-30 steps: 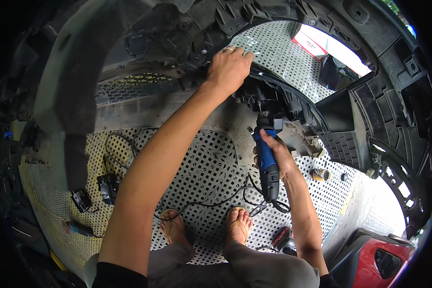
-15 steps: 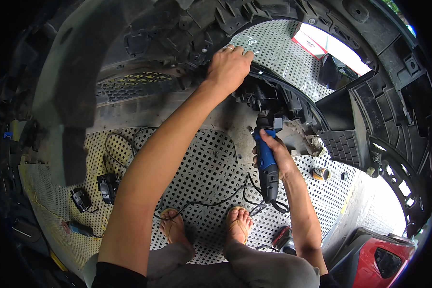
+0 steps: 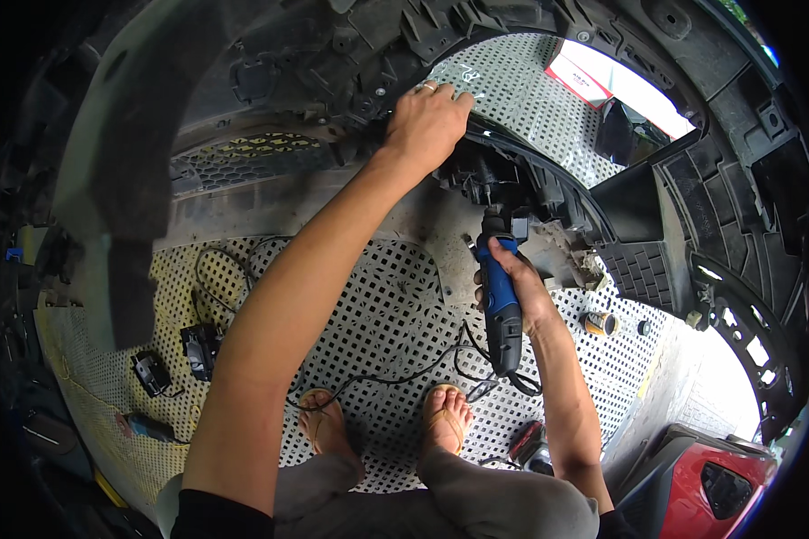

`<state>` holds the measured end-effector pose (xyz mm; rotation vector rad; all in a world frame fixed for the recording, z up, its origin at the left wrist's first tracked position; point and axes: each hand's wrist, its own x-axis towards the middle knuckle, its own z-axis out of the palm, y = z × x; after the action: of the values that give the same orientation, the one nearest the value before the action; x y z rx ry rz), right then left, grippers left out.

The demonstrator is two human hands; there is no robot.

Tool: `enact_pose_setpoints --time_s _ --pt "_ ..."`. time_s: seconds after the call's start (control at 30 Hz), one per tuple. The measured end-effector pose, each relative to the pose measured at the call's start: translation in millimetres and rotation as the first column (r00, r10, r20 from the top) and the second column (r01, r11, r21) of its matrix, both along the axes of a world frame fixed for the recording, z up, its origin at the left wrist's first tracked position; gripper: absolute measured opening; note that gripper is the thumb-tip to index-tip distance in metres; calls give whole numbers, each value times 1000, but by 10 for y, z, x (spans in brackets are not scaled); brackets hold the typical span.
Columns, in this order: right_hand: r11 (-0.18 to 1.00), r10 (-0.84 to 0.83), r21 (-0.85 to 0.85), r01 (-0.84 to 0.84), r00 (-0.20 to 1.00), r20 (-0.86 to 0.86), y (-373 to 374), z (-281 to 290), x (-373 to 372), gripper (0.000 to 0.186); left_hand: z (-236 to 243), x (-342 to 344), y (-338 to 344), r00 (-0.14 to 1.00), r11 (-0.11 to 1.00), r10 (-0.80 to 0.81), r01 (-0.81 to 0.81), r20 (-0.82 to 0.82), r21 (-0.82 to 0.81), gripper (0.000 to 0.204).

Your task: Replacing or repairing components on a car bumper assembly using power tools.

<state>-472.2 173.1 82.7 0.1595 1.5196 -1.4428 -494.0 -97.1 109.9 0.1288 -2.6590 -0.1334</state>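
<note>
Perforated white flooring (image 3: 386,332) underlies the black bumper cover (image 3: 360,63). On the cover's near side, the right hand's (image 3: 525,286) grip encircles a blue rotary tool (image 3: 503,301) aimed lengthwise at it; the left hand (image 3: 428,128), farther from the tool, rests against the cover, its grip's closure hidden.

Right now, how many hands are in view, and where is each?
2: the left hand is at the edge of the opening in the dark plastic part, its fingertips partly hidden; the right hand is wrapped around the blue power tool.
</note>
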Motion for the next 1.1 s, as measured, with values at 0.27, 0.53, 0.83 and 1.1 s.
enact_pose_setpoints --time_s 0.27,0.53,0.83,1.1 --pt "1000 -21 -6 21 1000 12 5 14 13 56 16 2 9 1000 1000 5 -5 12 12 26" --pt "999 -31 -8 31 999 14 28 17 11 56 12 1 12 1000 1000 4 -4 9 11 27" --pt "999 -30 -16 30 999 33 58 27 45 53 8 5 8 1000 1000 14 -14 14 10 28" --pt "999 -29 -26 30 998 50 -31 -19 57 55 36 9 18 1000 1000 12 -12 18 6 28"
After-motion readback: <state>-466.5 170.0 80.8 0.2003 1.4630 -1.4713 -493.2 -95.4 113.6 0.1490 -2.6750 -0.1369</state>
